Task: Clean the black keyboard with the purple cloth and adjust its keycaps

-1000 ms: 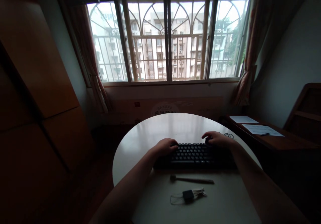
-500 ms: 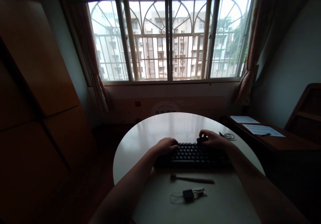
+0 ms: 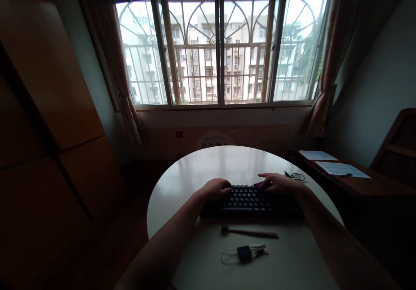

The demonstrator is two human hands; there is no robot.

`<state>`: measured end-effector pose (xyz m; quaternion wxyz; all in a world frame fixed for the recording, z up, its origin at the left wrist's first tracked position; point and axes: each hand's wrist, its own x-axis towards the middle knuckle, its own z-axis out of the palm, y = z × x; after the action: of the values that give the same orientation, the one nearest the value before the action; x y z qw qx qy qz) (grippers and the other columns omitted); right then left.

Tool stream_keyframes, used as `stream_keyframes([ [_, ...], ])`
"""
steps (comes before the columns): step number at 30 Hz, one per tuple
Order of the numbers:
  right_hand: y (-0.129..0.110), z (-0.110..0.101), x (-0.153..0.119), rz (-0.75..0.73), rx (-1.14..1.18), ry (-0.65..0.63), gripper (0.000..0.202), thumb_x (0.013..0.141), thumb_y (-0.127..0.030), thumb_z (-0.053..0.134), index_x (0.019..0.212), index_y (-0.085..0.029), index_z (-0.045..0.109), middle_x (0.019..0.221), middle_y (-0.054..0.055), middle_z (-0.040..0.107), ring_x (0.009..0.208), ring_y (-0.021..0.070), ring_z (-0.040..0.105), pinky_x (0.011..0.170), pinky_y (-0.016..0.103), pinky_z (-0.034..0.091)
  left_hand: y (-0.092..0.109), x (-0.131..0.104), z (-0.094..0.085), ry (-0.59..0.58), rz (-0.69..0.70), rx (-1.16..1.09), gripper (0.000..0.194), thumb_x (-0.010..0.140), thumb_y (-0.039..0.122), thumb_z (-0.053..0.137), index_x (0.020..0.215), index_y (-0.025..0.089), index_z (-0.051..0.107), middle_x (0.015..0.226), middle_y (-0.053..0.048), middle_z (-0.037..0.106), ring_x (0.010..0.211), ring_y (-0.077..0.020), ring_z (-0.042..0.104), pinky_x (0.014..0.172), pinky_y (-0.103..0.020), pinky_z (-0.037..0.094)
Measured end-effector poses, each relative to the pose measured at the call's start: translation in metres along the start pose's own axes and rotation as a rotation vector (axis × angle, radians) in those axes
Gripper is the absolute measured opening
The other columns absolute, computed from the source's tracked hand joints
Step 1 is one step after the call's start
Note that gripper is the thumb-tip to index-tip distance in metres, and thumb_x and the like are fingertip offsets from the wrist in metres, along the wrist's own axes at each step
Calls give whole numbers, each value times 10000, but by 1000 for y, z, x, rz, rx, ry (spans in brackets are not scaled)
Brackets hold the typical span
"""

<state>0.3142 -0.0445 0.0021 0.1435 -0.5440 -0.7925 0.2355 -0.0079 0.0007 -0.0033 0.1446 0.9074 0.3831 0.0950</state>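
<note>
A black keyboard (image 3: 247, 201) lies on the round white table (image 3: 182, 169). My left hand (image 3: 215, 189) is closed over its far left corner, thumb along the keys. At the far right part of the keyboard, my right hand (image 3: 282, 183) pinches a small dark purple piece (image 3: 259, 185), perhaps a cloth, against the keys; its index finger sticks out. The palm hides the keys below it. Nearer to me lies a thin brush (image 3: 251, 233) with a dark round head. In front of that is a wire keycap puller (image 3: 244, 252) with a black square grip.
A thin dark cable (image 3: 295, 176) lies coiled near the table's right edge. On the right, papers (image 3: 342, 169) and a dark pen (image 3: 345, 175) rest on a brown wooden surface. A barred window (image 3: 221, 52) stands behind, with a wooden cabinet (image 3: 65, 86) at left.
My right hand has lowered and flattened, its index finger now stretched out. The piece in it now shows purple and lies lower against the keyboard. My left hand stays put.
</note>
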Motion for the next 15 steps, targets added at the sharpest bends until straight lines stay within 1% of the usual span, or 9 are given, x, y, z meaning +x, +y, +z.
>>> stream_keyframes([
  [3, 0, -1, 1, 72, 23, -37, 371, 685, -422, 713, 1008, -251, 780, 1439, 64, 508, 1281, 334, 495, 1083, 354, 343, 1, 0, -1, -3, -4, 5, 357, 883, 460, 509, 1146, 269, 657, 1153, -31, 669, 1030, -233, 606, 865, -305, 464],
  [7, 7, -3, 3, 152, 13, -27, 332, 671, -415, 710, 935, -232, 794, 1372, 74, 575, 1187, 330, 574, 1033, 358, 393, 2, 0, -2, -9, -12, 6, 370, 885, 475, 503, 1151, 268, 655, 1159, -33, 666, 1037, -234, 603, 869, -304, 462],
  [9, 11, -4, 3, 156, 19, -27, 301, 673, -415, 704, 893, -233, 800, 1255, 70, 659, 1126, 324, 610, 990, 354, 427, 2, 0, -1, -16, -14, 6, 378, 885, 479, 501, 1159, 266, 653, 1166, -35, 663, 1041, -237, 601, 869, -305, 461],
  [11, 14, -5, 2, 169, 27, -30, 271, 667, -396, 704, 859, -232, 803, 1078, 65, 736, 1028, 309, 654, 919, 343, 466, 1, 0, -1, -15, -9, 6, 380, 885, 478, 500, 1162, 267, 651, 1169, -34, 663, 1043, -238, 601, 872, -309, 459],
  [13, 16, -5, 0, 222, 7, -9, 234, 653, -370, 704, 805, -223, 801, 903, 61, 764, 904, 290, 685, 818, 331, 496, -1, 1, 1, -6, -5, 7, 373, 884, 475, 500, 1157, 270, 651, 1164, -32, 665, 1039, -237, 603, 873, -311, 457],
  [15, 16, -6, -1, 274, -18, 15, 219, 649, -368, 698, 770, -214, 795, 798, 55, 761, 808, 268, 693, 725, 312, 501, -2, 1, 2, -2, -4, 9, 370, 884, 474, 501, 1154, 270, 650, 1163, -31, 664, 1037, -235, 603, 872, -309, 457],
])
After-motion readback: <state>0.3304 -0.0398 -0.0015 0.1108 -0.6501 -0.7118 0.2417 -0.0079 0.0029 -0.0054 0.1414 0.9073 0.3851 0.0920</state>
